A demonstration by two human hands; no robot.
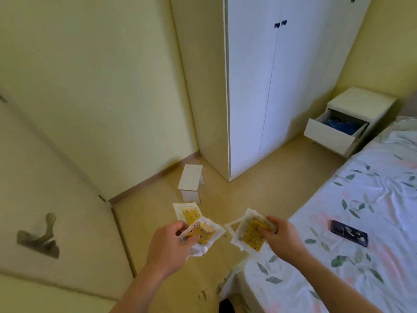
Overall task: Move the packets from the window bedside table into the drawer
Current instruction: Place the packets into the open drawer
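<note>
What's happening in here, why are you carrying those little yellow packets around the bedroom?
A person stands by the bed with packets in both hands: the left hand holds two packets, the right hand grips another packet. Across the room, the bedside table has its drawer pulled open, with something blue inside.

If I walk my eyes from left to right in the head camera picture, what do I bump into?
Door handle → little white stool → left hand holding packets → right hand holding packets → open drawer → dark phone on the bed.

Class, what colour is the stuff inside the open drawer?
Blue, in the white open drawer; head view.
</note>
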